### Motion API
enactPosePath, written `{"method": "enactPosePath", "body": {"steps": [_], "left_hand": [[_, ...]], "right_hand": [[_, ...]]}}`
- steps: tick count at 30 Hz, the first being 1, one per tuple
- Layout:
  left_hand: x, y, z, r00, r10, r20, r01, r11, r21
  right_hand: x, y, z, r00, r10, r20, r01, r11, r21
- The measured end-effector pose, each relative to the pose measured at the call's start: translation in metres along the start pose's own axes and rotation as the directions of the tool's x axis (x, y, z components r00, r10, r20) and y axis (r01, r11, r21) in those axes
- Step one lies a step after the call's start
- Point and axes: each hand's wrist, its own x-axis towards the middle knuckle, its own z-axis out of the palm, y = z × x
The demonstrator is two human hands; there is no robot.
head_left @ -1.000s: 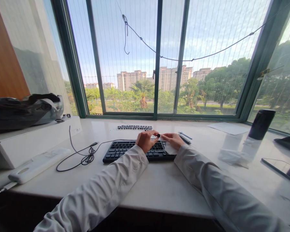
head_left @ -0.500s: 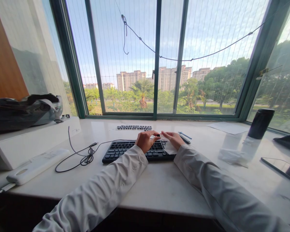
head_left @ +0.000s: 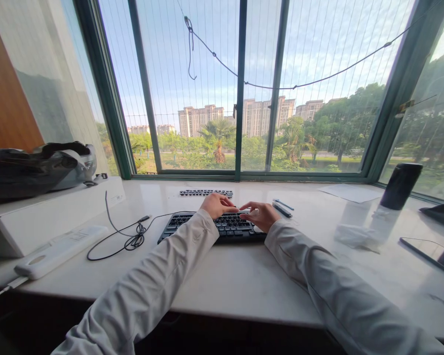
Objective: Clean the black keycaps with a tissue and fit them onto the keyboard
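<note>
One table (head_left: pixel 229 286) is holding one keyboard (head_left: pixel 237 229).
Over it, the left hand (head_left: pixel 214 205) is sitting slightly farther left than half a second ago, its fingers bunching together, whether pinching anything I cannot tell; the right hand (head_left: pixel 262 216) is holding its fingers slightly spread. Two slim tools (head_left: pixel 282 210) are lying near the right hand.

The long, light grey sleeves (head_left: pixel 157 281) are wrinkled.
</note>
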Motion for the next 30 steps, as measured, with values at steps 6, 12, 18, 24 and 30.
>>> {"method": "enactPosePath", "body": {"steps": [6, 12, 18, 24, 30], "left_hand": [[0.005, -0.014, -0.007, 0.965, -0.146, 0.217, 0.146, 0.989, 0.016], [0.003, -0.015, -0.008, 0.949, -0.166, 0.269, 0.129, 0.980, 0.150], [0.004, -0.013, -0.008, 0.941, -0.226, 0.252, 0.148, 0.944, 0.294], [0.003, -0.011, -0.007, 0.932, -0.251, 0.263, 0.178, 0.946, 0.273], [0.004, -0.012, -0.006, 0.913, -0.318, 0.254, 0.249, 0.930, 0.270]], "right_hand": [[-0.004, -0.012, 0.011, 1.000, -0.010, 0.015, 0.012, 0.984, -0.179], [-0.005, -0.018, 0.017, 0.993, -0.028, 0.114, 0.057, 0.964, -0.261], [-0.006, -0.018, 0.020, 0.986, -0.044, 0.162, 0.089, 0.955, -0.283], [-0.007, -0.019, 0.021, 0.984, -0.059, 0.169, 0.109, 0.946, -0.307], [-0.006, -0.019, 0.022, 0.982, -0.064, 0.176, 0.119, 0.937, -0.327]]}}
